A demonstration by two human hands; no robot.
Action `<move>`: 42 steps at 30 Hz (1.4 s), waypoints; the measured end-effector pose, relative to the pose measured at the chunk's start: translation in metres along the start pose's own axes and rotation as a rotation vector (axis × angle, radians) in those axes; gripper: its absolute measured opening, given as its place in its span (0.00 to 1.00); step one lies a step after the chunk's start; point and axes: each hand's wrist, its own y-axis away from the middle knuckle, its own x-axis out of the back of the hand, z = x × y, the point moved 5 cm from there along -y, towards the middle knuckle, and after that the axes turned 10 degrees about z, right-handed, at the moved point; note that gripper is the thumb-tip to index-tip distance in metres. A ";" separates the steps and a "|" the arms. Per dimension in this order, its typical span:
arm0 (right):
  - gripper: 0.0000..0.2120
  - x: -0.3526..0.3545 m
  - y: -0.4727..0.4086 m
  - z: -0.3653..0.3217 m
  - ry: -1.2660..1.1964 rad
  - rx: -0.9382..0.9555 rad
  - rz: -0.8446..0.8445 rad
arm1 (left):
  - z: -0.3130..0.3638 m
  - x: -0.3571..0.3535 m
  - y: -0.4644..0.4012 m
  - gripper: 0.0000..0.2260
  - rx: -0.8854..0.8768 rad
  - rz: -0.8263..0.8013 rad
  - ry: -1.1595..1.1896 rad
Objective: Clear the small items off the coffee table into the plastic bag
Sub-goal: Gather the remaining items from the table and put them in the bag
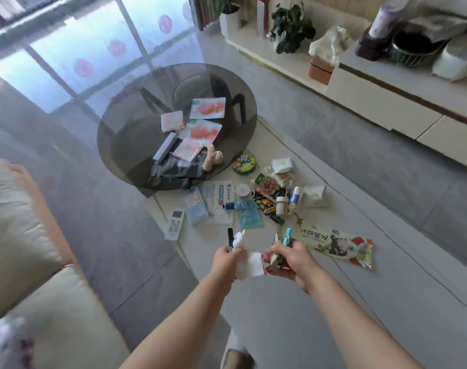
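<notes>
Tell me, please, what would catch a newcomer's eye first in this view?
Probably the scatter of small packets, tubes and bottles on the pale surface beside the round smoked-glass coffee table, which itself carries pink-printed sachets and a crumpled black plastic bag. In front, the left hand grips a black pen and white tissue, and the right hand holds a turquoise pen with wrappers.

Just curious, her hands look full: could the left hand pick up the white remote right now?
Probably not yet: the left hand already grips a black pen and white paper, though nothing lies over the remote.
</notes>
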 end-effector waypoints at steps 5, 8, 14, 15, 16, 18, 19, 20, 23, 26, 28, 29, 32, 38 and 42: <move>0.07 -0.064 0.069 -0.005 0.125 0.036 -0.127 | -0.016 0.090 0.044 0.04 0.035 0.097 0.106; 0.06 -0.107 0.107 -0.004 0.218 0.069 -0.225 | -0.027 0.144 0.070 0.02 0.040 0.143 0.223; 0.08 -0.202 0.173 0.008 0.420 0.114 -0.365 | -0.057 0.246 0.111 0.04 0.094 0.258 0.620; 0.08 -0.219 0.183 0.012 0.443 0.117 -0.393 | -0.064 0.263 0.116 0.05 0.102 0.277 0.690; 0.08 -0.237 0.193 0.015 0.461 0.118 -0.420 | -0.071 0.280 0.118 0.05 0.105 0.297 0.745; 0.07 -0.278 0.212 0.028 0.506 0.116 -0.479 | -0.094 0.318 0.122 0.05 0.097 0.341 0.816; 0.07 -0.292 0.219 0.033 0.511 0.110 -0.496 | -0.102 0.329 0.122 0.04 0.098 0.346 0.845; 0.07 -0.307 0.225 0.039 0.518 0.107 -0.517 | -0.110 0.343 0.124 0.04 0.104 0.357 0.880; 0.09 -0.364 0.248 0.066 0.593 0.125 -0.573 | -0.146 0.399 0.127 0.05 0.138 0.407 0.958; 0.09 -0.421 0.271 0.095 0.670 0.143 -0.648 | -0.180 0.458 0.127 0.08 0.146 0.458 1.045; 0.09 -0.459 0.284 0.115 0.711 0.146 -0.688 | -0.203 0.497 0.125 0.09 0.150 0.520 1.075; 0.09 -0.477 0.291 0.125 0.730 0.145 -0.700 | -0.214 0.515 0.124 0.08 0.156 0.561 1.072; 0.08 -0.526 0.305 0.157 0.782 0.121 -0.727 | -0.243 0.557 0.118 0.06 0.164 0.632 1.118; 0.08 -0.598 0.318 0.209 0.985 0.136 -0.689 | -0.280 0.612 0.100 0.12 0.262 0.698 1.086; 0.05 -0.640 0.317 0.230 1.062 0.142 -0.708 | -0.294 0.633 0.083 0.16 0.370 0.689 1.090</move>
